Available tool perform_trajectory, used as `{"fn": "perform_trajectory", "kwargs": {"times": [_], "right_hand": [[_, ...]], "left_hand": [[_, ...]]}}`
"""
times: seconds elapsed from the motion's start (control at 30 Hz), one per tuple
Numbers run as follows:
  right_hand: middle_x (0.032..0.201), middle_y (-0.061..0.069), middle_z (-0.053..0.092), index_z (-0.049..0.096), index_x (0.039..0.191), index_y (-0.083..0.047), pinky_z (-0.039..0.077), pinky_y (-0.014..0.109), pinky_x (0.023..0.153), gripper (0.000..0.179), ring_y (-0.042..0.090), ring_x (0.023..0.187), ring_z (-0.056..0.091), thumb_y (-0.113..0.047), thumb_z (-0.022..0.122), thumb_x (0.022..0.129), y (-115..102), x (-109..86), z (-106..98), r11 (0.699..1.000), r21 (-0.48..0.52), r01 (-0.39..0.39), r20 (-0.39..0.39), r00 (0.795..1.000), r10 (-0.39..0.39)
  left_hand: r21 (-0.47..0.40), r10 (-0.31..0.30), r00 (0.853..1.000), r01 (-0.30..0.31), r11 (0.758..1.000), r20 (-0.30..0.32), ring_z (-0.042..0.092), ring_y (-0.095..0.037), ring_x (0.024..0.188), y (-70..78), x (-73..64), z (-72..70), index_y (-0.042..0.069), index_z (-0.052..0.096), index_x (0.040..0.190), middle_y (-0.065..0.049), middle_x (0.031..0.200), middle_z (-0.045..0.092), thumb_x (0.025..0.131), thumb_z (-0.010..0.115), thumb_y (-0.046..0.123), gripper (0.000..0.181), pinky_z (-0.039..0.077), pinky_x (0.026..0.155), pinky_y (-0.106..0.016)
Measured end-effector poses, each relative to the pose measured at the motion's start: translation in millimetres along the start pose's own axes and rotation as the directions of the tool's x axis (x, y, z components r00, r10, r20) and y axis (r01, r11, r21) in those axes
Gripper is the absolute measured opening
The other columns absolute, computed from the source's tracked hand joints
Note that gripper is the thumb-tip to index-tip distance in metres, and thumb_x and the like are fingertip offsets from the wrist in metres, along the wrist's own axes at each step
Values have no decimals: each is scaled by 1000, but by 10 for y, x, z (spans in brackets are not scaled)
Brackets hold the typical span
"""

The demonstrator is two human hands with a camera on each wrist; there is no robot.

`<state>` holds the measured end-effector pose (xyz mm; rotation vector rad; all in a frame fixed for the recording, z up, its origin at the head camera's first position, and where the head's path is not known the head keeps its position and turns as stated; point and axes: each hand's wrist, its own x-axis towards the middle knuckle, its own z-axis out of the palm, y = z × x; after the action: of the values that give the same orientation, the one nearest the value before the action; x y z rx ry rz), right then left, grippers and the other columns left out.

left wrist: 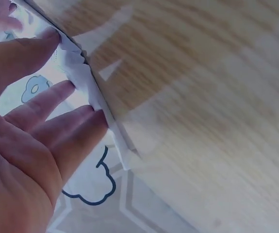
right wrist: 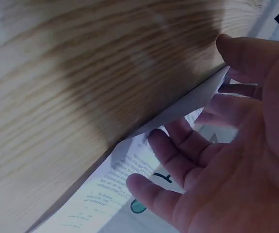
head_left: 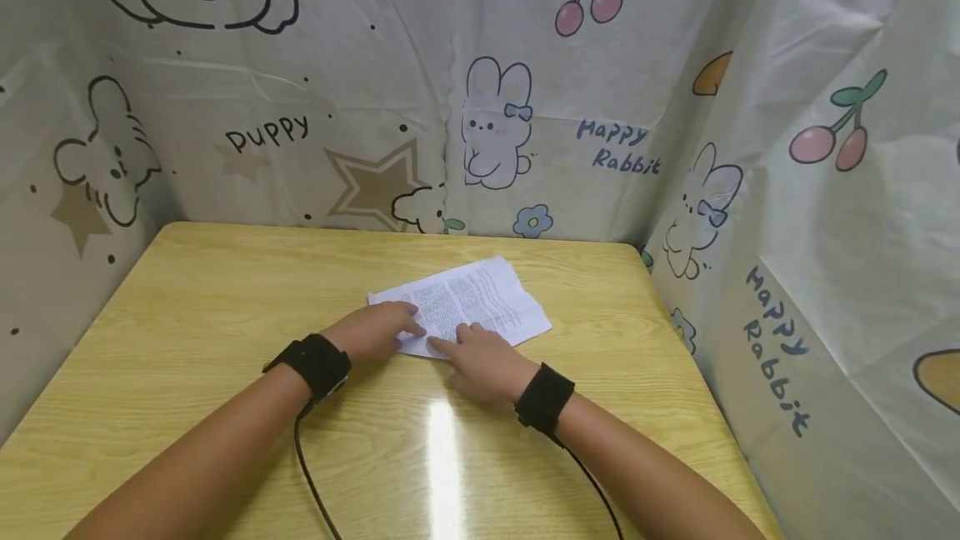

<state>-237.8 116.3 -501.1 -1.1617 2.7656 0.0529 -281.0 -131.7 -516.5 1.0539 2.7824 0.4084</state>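
Observation:
A creased sheet of printed paper [head_left: 480,294] lies at a slant on the wooden table. My left hand [head_left: 372,332] rests on the sheet's left part, its thumb near the front edge. In the left wrist view, the fingers [left wrist: 78,141] reach out nearly straight against the crumpled paper rim [left wrist: 87,87]. On the front edge, my right hand [head_left: 491,365] touches the paper with its fingertips, close to the left thumb. The right wrist view shows the fingers [right wrist: 166,150] loosely bent over the print, with a strip of paper edge [right wrist: 188,104] lifted off the table.
The yellow wood-grain table [head_left: 225,290] extends around the paper. Patterned white curtains [head_left: 375,65] hang behind it and on both sides. Each wrist wears a black band [head_left: 546,397] with a thin cable [head_left: 307,465] trailing toward the front.

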Motion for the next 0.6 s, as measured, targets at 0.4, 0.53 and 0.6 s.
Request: {"fn": "perform_trajectory", "kwargs": {"times": [0.4,0.53,0.6], "right_hand": [[111,7,58,53,155,-28,43,29,69,48,17,89,47,-37,52,108,26,-278,47,996,-85,6,36,999,-3],[109,6,57,55,153,-30,41,27,65,46,17,85,45,-37,54,108,-10,-392,38,995,-80,52,19,999,-50],[107,5,58,58,151,-30,40,26,66,46,16,84,46,-38,57,106,-49,-404,28,994,-62,88,14,996,-87]], "left_hand": [[200,-17,991,43,979,-132,51,-21,85,36,-56,54,21,83,115,-9,100,62,99,70,20,20,52,75,-38],[225,-21,991,51,973,-134,52,-15,73,89,-55,76,13,83,114,-8,92,63,97,72,15,20,54,66,-34],[263,-2,994,31,964,-113,55,-14,70,139,-62,88,8,81,114,-10,92,64,98,71,11,19,56,63,-35]]}}
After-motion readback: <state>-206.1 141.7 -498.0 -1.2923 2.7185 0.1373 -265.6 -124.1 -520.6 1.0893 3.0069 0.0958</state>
